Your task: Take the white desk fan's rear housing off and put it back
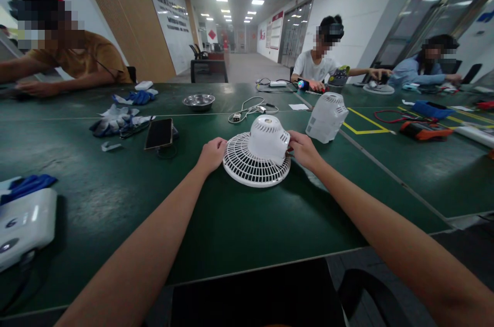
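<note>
Head view: my left hand [213, 156] held the fan grille [247, 171] by its rim, my right hand [304, 150] the white housing [268, 139] already atop it — both on the table [270, 231] before me. Beyond, a translucent casing [326, 118] stood apart — what remained, I couldn't tell.

Head cam, fwd & down, table [270, 234] close

White device [31, 226] cut off at left edge, grille [241, 165] centre hidden under housing [267, 137], right hand [304, 152] fingertips partly hidden, wall lettering [175, 13] blurred beyond reading, 1 co-worker [96, 54] cut off.
</note>
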`<state>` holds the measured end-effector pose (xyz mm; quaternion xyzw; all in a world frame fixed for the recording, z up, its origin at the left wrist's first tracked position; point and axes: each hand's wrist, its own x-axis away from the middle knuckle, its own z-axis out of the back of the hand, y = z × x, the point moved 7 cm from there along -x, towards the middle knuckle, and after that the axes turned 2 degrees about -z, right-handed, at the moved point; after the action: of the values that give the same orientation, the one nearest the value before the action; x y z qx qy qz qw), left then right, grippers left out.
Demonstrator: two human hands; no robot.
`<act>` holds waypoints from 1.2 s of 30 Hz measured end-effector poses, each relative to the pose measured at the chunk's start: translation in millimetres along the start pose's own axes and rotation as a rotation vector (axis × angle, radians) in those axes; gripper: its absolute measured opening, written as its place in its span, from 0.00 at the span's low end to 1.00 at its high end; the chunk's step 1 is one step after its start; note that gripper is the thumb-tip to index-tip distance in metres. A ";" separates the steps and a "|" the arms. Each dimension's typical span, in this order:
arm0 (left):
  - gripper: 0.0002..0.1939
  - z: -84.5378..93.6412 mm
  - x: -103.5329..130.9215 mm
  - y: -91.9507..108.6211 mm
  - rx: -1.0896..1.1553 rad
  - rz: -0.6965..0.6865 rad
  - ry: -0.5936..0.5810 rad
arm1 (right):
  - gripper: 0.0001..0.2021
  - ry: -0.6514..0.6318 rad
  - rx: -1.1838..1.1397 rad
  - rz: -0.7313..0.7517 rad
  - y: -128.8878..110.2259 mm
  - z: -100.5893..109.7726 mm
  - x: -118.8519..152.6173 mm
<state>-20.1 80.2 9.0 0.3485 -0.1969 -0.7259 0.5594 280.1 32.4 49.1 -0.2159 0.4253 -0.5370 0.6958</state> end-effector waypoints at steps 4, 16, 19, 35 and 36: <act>0.17 0.6 -1.5 -0.3 -0.019 0.002 0.007 | 0.22 0.019 -0.159 0.044 -2.6 -0.1 10.1; 0.16 2.5 -0.2 -1.5 0.154 0.009 0.085 | 0.53 -0.060 0.050 0.202 -30.4 -7.2 27.5; 0.14 7.4 -1.3 -2.5 0.432 0.034 0.163 | 0.53 -0.006 -0.045 0.175 -31.0 -5.0 28.3; 0.20 -21.0 10.7 24.1 0.875 0.011 0.168 | 0.17 -0.362 -1.188 -0.414 -15.5 -57.6 35.2; 0.19 -19.2 11.7 25.3 0.843 0.019 0.182 | 0.17 -0.380 -1.196 -0.425 -14.2 -58.6 35.2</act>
<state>9.3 63.6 9.7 0.6075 -0.4293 -0.5428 0.3900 226.0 4.1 15.3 -0.7353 0.4681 -0.2864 0.3977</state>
